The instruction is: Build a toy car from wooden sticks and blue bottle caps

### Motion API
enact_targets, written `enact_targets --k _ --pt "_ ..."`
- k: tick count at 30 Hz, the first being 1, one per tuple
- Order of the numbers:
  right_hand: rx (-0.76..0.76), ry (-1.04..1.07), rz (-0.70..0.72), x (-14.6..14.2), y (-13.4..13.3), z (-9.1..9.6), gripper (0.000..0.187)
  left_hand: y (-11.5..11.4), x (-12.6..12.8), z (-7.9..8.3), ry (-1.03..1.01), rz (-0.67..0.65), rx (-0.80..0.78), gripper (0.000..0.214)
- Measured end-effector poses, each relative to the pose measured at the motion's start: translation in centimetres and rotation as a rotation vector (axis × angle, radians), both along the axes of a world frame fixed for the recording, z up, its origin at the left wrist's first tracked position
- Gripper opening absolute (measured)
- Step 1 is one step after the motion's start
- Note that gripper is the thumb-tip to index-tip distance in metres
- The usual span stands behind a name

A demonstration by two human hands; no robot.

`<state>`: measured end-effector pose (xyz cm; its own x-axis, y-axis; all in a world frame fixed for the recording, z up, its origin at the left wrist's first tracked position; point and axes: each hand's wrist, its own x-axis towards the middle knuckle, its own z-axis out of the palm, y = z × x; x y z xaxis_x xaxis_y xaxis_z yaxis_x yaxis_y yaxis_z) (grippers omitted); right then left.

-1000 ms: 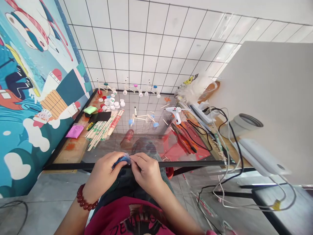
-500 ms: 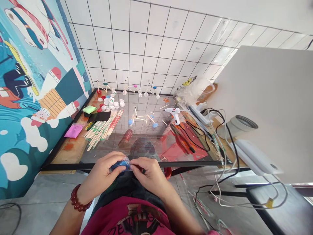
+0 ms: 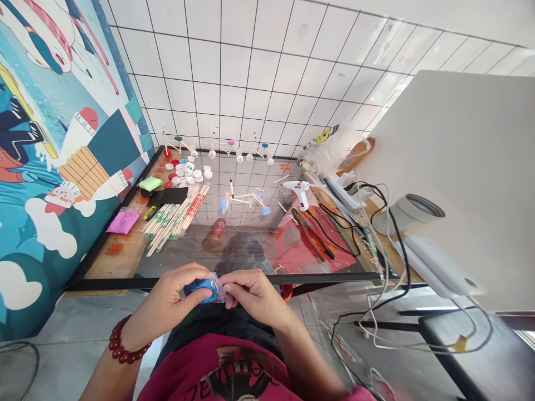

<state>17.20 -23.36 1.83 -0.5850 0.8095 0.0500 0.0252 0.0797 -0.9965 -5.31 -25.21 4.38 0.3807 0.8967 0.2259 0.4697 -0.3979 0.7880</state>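
Tabletop (image 3: 121, 253); blue packet (image 3: 203, 289) lower (between fingers (image 3: 186, 277))

White square tiles with dark grout cover the far wall (image 3: 259, 61), bright in even daylight. The left wall carries a teal mural (image 3: 45, 167) of cartoon figures and white clouds. A glass-topped desk (image 3: 104, 284) with a black frame stands against both walls. The floor (image 3: 45, 351) is grey. At right rises a large pale panel (image 3: 468, 167).
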Motion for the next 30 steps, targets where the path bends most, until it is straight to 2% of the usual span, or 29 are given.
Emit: enact_targets --k 13,17,22,25,30 --pt "0.069 -0.009 -0.046 0.5 -0.3 0.2 0.035 0.4 0.8 0.4 0.016 0.003 0.002 0.009" --pt "0.191 -0.103 -0.065 0.3 -0.1 1.1 0.032 0.7 1.2 0.9 0.033 0.008 0.026 0.011" --pt "0.339 -0.183 -0.165 -0.2 0.2 1.4 0.025 1.2 1.6 0.6 0.054 0.028 0.023 0.011" --pt "0.303 -0.172 -0.174 0.0 0.2 0.8 0.019 1.4 1.7 0.1 0.039 0.045 -0.002 0.014" --pt "0.172 -0.158 -0.123 0.5 0.0 0.2 0.012 1.3 1.8 -0.6 -0.001 0.001 -0.023 0.020"
